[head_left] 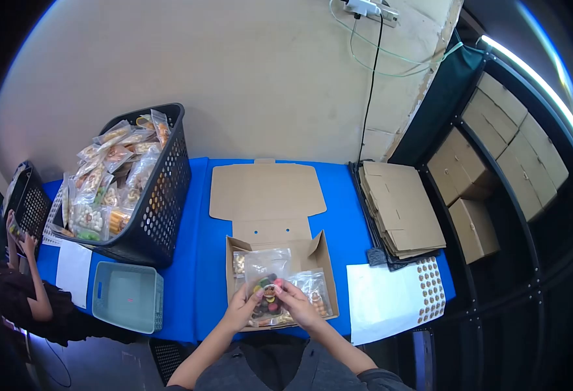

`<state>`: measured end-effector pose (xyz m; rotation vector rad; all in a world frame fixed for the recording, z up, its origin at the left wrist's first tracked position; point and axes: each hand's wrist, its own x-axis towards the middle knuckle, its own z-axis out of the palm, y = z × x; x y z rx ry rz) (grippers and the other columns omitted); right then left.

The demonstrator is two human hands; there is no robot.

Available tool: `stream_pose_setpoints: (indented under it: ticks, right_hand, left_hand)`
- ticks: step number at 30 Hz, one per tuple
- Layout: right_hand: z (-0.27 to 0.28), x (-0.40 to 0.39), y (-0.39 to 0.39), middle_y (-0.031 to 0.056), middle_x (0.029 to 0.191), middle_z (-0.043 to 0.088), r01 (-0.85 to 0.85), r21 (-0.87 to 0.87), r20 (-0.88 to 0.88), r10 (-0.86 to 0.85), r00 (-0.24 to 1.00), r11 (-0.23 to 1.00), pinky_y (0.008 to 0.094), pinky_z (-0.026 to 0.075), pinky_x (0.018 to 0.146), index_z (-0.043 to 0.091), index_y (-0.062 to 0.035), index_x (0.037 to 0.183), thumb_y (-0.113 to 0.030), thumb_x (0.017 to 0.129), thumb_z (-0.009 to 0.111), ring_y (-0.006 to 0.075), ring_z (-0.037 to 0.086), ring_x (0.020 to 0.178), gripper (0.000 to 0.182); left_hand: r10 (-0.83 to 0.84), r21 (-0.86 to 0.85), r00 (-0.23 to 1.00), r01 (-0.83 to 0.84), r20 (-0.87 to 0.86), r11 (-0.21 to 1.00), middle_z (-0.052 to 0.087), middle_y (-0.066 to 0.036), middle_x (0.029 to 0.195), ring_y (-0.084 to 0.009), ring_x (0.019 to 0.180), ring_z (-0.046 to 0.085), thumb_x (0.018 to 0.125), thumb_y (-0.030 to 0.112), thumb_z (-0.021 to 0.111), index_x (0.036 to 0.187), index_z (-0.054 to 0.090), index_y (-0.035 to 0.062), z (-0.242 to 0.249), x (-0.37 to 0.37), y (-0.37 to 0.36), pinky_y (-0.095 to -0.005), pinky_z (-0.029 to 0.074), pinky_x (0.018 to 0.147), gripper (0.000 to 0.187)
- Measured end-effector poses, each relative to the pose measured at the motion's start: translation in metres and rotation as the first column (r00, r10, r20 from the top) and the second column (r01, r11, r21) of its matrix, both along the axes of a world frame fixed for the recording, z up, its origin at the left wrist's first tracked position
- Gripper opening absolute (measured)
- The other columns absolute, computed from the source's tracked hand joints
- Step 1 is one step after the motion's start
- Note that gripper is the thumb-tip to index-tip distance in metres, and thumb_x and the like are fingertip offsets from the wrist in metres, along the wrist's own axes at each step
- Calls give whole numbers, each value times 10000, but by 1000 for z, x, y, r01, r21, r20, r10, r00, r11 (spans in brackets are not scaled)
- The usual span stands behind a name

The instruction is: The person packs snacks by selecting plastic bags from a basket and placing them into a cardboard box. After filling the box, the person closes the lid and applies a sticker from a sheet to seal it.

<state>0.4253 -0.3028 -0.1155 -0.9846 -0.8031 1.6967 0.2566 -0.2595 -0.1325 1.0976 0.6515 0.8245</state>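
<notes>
A clear plastic pouch point(266, 262) with dark, red and yellow round pieces at its bottom is held between my two hands. My left hand point(240, 307) grips its left side, and my right hand point(298, 305) grips its right side. A small round sticker point(269, 291) shows on the pouch near my thumbs. Under and behind it stands an open cardboard box point(329, 280), its lid point(267, 190) folded back flat. Inside the box lie other clear packets point(312, 290), partly covered by the pouch and my hands.
Left on the blue table stands a dark basket point(164, 218) heaped with snack packets point(114, 163), with a grey-green tray point(104, 306) in front. Flattened boxes point(404, 208) and a sticker sheet point(381, 303) lie right. Another person point(32, 296) works far left. Shelves hold boxes point(459, 166).
</notes>
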Motion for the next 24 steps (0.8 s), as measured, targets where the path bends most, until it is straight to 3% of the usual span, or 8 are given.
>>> stream_pose_setpoints:
  ticks: [3, 5, 7, 8, 13, 15, 18, 24]
  right_hand:
    - [10, -6, 0, 17, 1033, 599, 103, -44, -148, -109, 983, 994, 233, 463, 761, 474, -40, 1259, -294, 989, 480, 94, 576, 849, 371]
    - [3, -9, 1, 18, 1021, 600, 129, -75, -106, -136, 985, 989, 227, 469, 737, 507, -43, 1211, -293, 988, 482, 80, 577, 817, 336]
    - [0, -11, 0, 20, 1003, 602, 115, 120, 182, -135, 974, 986, 213, 470, 702, 544, -42, 1151, -305, 992, 469, 62, 571, 800, 316]
    - [2, -11, 0, 11, 969, 608, 142, 110, 180, -161, 970, 984, 200, 467, 674, 570, -45, 1088, -307, 985, 488, 49, 562, 809, 293]
    - [-3, -3, 2, -4, 993, 600, 180, -18, -3, -180, 984, 984, 217, 476, 695, 553, -48, 1131, -246, 976, 515, 65, 559, 898, 254]
    - [0, -5, 3, -6, 978, 600, 214, -41, -9, -215, 977, 976, 215, 477, 687, 558, -47, 1125, -246, 977, 514, 64, 561, 875, 252]
    - [-4, -5, 1, 3, 955, 602, 153, 79, 182, -165, 969, 985, 222, 480, 680, 569, -45, 1111, -283, 992, 476, 68, 567, 843, 282]
    - [-17, -5, -2, -5, 928, 604, 175, -11, 74, -174, 982, 984, 215, 477, 657, 575, -43, 1086, -283, 977, 513, 53, 559, 817, 271]
  left_hand:
    - [60, 63, 995, -55, -84, 996, 570, -79, 1173, -118, 1044, 549, 960, 192, 542, 1291, 455, -1, 7, -3, -2, -257, 457, 870, 392]
    - [121, 114, 987, -109, -109, 988, 603, -68, 1112, -110, 1008, 565, 958, 190, 548, 1263, 492, -10, 13, 6, -8, -247, 460, 857, 369]
    - [195, 70, 977, -190, -84, 979, 619, -57, 1061, -106, 954, 582, 949, 214, 568, 1220, 532, -16, 16, 15, -12, -235, 475, 814, 357]
    - [268, 93, 961, -261, -66, 961, 627, -51, 1019, -102, 909, 591, 952, 242, 565, 1188, 554, -20, 14, 21, -14, -228, 489, 779, 353]
    - [287, -59, 957, -289, -37, 956, 632, -48, 998, -104, 897, 593, 971, 250, 528, 1170, 564, -8, 9, 27, -15, -242, 488, 775, 328]
    - [300, 63, 951, -295, -76, 953, 639, -56, 980, -102, 883, 597, 972, 243, 524, 1145, 572, -9, 9, 27, -13, -246, 486, 770, 310]
    - [326, 269, 933, -278, -154, 922, 644, -64, 925, -93, 847, 598, 980, 249, 504, 1121, 578, -15, 10, 30, -14, -236, 484, 755, 309]
    - [381, 162, 890, -350, -249, 923, 632, -60, 808, -96, 724, 570, 990, 246, 482, 1051, 588, -27, -3, 28, -19, -253, 471, 669, 299]
